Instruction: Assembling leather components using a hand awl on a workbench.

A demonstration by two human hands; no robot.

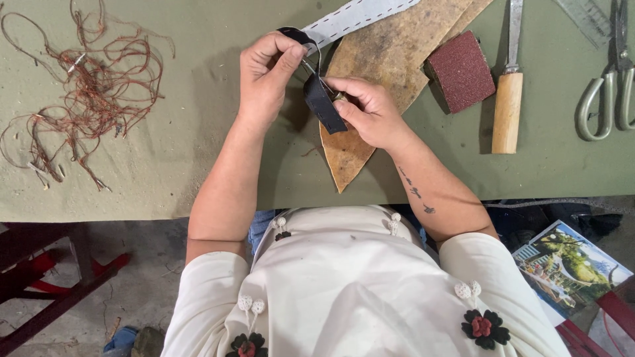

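Observation:
My left hand (pixel 268 76) pinches the upper loop of a black leather strap (pixel 321 100) above the olive-green table. My right hand (pixel 368 110) grips the strap's lower end, fingers closed around it just over a brown piece of leather (pixel 383 53). A thin needle or metal bit shows between the two hands, too small to tell apart. A white strip with red stitching (pixel 354 16) runs from behind the strap toward the table's far edge.
A tangle of reddish-brown thread (pixel 86 86) lies at the left. A red sanding block (pixel 460 69), a wooden-handled tool (pixel 508 109), a metal ruler (pixel 589 16) and large scissors (pixel 608 86) sit at the right. A printed picture (pixel 569 264) lies below the table edge.

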